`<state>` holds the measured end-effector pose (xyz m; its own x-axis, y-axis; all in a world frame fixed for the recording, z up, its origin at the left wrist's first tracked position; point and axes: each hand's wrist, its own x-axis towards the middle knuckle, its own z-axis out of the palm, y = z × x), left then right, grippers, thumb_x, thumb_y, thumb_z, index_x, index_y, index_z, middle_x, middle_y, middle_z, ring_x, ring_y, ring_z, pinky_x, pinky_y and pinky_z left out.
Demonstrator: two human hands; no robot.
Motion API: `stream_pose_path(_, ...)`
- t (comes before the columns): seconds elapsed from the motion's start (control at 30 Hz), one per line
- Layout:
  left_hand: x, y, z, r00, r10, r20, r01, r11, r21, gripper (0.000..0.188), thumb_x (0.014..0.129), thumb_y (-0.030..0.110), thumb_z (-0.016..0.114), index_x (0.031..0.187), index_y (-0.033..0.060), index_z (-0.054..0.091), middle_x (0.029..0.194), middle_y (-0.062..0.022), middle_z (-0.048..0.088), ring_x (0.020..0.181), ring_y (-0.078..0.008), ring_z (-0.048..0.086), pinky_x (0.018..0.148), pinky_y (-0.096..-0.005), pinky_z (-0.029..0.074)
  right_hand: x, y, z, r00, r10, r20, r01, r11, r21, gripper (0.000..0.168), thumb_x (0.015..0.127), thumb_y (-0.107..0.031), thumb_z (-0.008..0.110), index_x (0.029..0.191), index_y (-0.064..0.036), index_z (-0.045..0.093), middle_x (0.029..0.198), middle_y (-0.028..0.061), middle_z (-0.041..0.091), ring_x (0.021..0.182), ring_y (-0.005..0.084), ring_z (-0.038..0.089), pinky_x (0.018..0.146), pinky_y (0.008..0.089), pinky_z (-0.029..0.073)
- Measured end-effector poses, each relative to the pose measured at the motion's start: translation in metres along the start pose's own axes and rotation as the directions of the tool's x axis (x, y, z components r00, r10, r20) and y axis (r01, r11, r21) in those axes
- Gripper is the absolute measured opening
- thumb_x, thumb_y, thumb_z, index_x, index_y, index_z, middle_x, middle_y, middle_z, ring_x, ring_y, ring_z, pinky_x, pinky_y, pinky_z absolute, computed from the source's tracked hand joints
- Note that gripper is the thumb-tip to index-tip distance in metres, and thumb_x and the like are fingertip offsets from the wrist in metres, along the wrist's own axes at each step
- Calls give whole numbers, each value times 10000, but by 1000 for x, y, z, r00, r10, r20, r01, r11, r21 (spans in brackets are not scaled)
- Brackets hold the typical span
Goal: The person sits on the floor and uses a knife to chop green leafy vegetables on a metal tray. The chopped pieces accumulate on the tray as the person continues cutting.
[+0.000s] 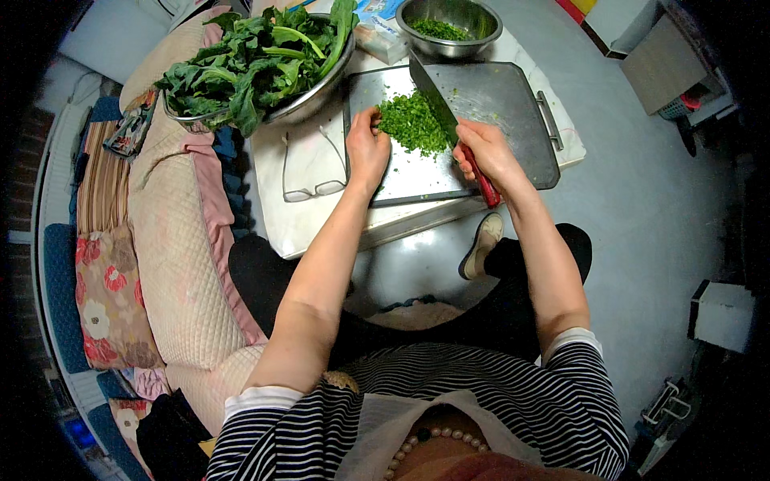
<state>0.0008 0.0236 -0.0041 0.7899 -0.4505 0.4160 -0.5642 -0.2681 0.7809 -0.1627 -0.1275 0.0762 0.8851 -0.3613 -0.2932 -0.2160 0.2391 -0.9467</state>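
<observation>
My right hand (484, 150) grips the red handle of a kitchen knife (434, 96), whose broad blade stands at the right edge of a heap of finely chopped greens (415, 125). The heap lies on a metal cutting board (502, 96) with a dark rim and a bar handle. My left hand (368, 147) is at the left side of the heap, its fingers curled against the greens; whether it pinches any is hidden. Behind the board stands a steel bowl (448, 45) with chopped greens inside.
Leafy greens (258, 66) overfill a large metal bowl (319, 96) at the table's back left. Eyeglasses (314, 191) lie left of the board on the pale tabletop (271, 222). A clear plastic package (382, 41) sits between the bowls. A quilted sofa cover (174, 258) runs along the left.
</observation>
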Motion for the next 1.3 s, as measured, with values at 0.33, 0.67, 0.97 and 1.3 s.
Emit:
stream_pose_path(0.33,-1,3,3,994,103,-37,-92,969,231,467,732,-52,516,1198,-42,536,1145,-216,563,1103,-388,464,1002,-425,373,-1,-3,-6,999,19,-38,-18,999,38,272,993,-212,427,1139,-32,568,591,0,495,454,82,440,400,236,368)
stream_pose_path(0.67,31,9,25,987,90,136,-118,969,215,432,771,-2,536,1201,-12,573,1131,-222,606,1006,-391,573,928,-424,446,-3,-1,-6,999,30,-45,-25,994,109,310,1009,-228,444,1233,-22,503,635,9,512,472,83,442,412,232,370)
stream_pose_path(0.97,21,8,14,995,52,82,-46,996,-75,397,805,-86,498,1189,-18,572,1093,-194,631,1001,-324,623,881,-383,485,3,-5,1,1000,18,-21,-16,997,80,325,1012,-232,435,1242,-12,498,634,14,512,472,81,451,413,230,379)
stream_pose_path(1.3,7,-2,14,997,63,-41,-62,998,17,303,817,-37,550,1116,-9,593,984,-170,616,884,-304,626,811,-363,495,12,-6,14,999,36,17,-36,999,25,347,1007,-230,443,1276,-18,499,630,12,518,463,82,450,410,237,386)
